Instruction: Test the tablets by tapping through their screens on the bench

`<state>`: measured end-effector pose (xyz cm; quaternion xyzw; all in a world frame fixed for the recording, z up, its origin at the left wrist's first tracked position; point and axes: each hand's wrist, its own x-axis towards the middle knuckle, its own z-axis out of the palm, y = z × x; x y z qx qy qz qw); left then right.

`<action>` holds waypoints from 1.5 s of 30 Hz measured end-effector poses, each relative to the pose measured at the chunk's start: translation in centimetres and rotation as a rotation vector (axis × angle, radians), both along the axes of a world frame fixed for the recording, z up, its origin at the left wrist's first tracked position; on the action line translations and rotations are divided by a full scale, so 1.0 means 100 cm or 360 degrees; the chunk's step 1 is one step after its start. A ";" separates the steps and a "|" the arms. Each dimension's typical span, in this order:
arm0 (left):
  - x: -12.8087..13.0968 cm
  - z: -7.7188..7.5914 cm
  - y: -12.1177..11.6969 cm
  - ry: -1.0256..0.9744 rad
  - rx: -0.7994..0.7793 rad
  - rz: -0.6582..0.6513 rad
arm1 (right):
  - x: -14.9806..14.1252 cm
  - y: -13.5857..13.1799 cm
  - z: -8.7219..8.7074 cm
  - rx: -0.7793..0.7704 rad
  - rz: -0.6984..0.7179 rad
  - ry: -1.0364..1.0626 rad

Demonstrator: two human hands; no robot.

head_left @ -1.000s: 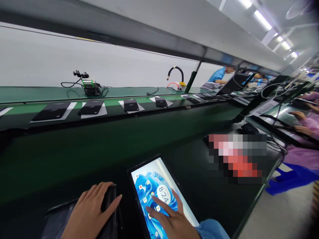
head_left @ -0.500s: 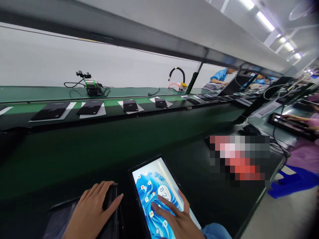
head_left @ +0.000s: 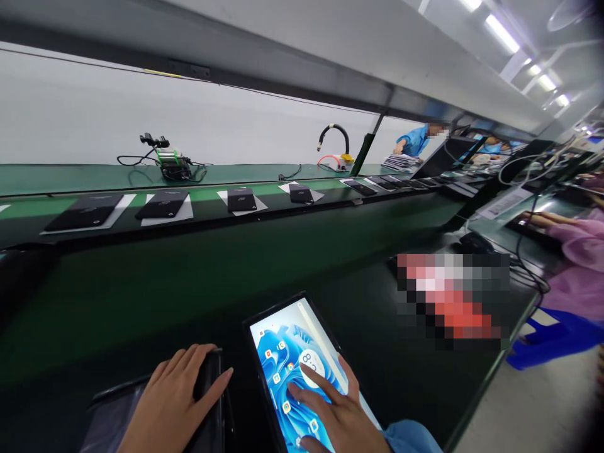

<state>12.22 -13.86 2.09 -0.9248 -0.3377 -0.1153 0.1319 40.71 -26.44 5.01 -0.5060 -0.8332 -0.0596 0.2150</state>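
A lit tablet (head_left: 292,352) with a blue wallpaper and app icons lies on the dark green bench in front of me. My right hand (head_left: 337,415) rests on its screen with the fingers spread, the index finger touching near the clock widget. My left hand (head_left: 172,399) lies flat over the edge of a dark tablet (head_left: 210,409) to the left, fingers draped across it. A blue sleeve (head_left: 410,437) shows at my right wrist.
A green conveyor (head_left: 212,204) runs across, carrying several black devices on white sheets (head_left: 165,204). Behind it stand a cabled fixture (head_left: 172,165) and a black hose (head_left: 333,135). A person in blue (head_left: 415,139) works far right; a person's pink sleeve (head_left: 580,242) is at the right.
The devices on the conveyor have drifted slightly left. My right index finger has shifted a little on the screen. My left hand has stayed put.
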 end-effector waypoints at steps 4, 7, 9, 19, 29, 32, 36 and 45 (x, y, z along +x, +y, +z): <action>0.003 0.001 0.000 -0.0040 -0.0058 0.0075 | -0.001 -0.001 0.001 0.0054 -0.0027 0.0001; 0.002 -0.002 -0.001 -0.0084 -0.0081 0.0109 | -0.002 -0.001 -0.001 0.0042 -0.0034 -0.0009; 0.002 -0.003 -0.002 -0.0119 -0.0072 0.0093 | -0.002 -0.001 -0.001 0.0025 -0.0033 -0.0011; 0.001 0.004 0.002 -0.0011 0.0046 -0.0032 | -0.001 -0.002 -0.003 -0.0176 0.0029 0.0088; -0.001 -0.003 0.001 -0.0058 0.0041 0.0004 | 0.034 -0.018 0.006 -0.0065 -0.0283 -0.0095; -0.003 -0.004 0.002 -0.0065 0.0036 -0.0030 | 0.037 -0.020 0.004 -0.0073 -0.0291 -0.0103; -0.001 -0.006 0.002 -0.0099 -0.0125 0.0137 | 0.029 -0.019 0.000 -0.0102 -0.0207 -0.0052; -0.005 -0.006 0.004 -0.0049 0.0076 -0.0052 | -0.019 -0.004 -0.012 -0.0159 0.0146 0.0213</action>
